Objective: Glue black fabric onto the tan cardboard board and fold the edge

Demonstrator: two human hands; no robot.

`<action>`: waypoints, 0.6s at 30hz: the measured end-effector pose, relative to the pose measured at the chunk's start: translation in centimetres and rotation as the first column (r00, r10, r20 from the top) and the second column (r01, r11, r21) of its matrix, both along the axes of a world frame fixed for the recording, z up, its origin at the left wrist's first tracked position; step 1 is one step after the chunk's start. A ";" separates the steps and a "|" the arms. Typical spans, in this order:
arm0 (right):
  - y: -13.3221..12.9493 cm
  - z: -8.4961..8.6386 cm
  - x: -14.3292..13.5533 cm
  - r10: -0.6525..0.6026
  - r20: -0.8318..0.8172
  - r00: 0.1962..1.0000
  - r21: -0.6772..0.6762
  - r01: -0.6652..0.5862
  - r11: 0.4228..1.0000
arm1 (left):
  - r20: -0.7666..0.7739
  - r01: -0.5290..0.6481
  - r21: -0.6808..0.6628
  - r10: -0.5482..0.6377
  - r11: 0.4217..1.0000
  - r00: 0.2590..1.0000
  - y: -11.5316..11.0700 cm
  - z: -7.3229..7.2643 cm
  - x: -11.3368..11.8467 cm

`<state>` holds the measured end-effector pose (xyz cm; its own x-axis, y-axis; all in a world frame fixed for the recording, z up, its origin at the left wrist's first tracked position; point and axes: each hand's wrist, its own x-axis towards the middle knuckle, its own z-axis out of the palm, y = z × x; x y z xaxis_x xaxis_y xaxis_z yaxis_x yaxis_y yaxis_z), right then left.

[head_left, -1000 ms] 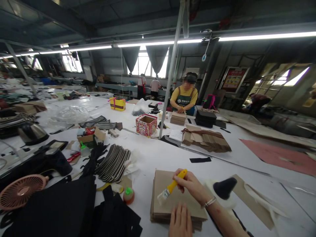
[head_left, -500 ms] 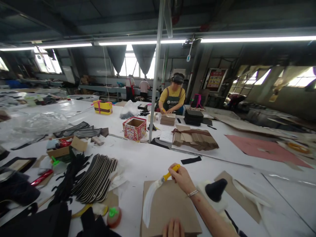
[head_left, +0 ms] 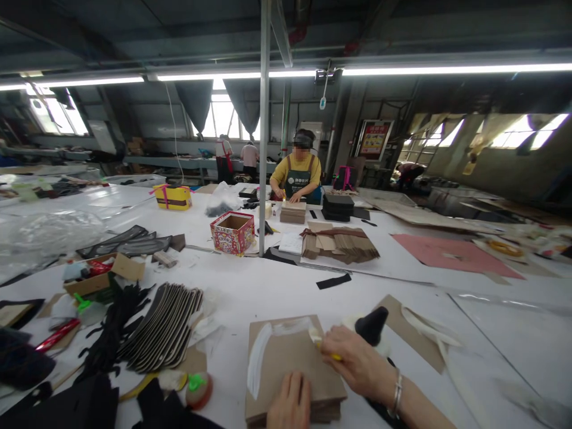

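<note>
My right hand (head_left: 357, 364) grips a yellow-handled brush (head_left: 322, 344) whose bristles rest on the far right part of the top sheet of a stack of brown cardboard (head_left: 290, 363). A white streak of glue (head_left: 259, 351) runs down the sheet's left side and along its far edge. My left hand (head_left: 290, 405) lies flat on the near edge of the stack. Just beyond my right hand stands a black cone-shaped thing (head_left: 370, 325) on a white base.
Left of the stack lie a fanned row of dark strips (head_left: 163, 330), black cut pieces and a small round bottle with a green cap (head_left: 199, 387). A metal pole (head_left: 263, 137) rises mid-table beside a patterned open box (head_left: 232, 231). A person in yellow (head_left: 298, 173) works across the table.
The brush has gone from the sheet's left side across its far edge to the right, leaving a glue streak. The view has shifted right; my left hand shows more on the stack.
</note>
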<state>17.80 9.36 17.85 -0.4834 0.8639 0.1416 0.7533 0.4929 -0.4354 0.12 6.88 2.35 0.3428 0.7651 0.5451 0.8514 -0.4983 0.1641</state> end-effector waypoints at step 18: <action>-15.8 -2.9 7.0 -0.538 -0.840 -0.072 -0.468 0.599 0.650 | -0.230 0.183 -0.561 -0.364 0.807 0.903 1.7 10.0 -1.7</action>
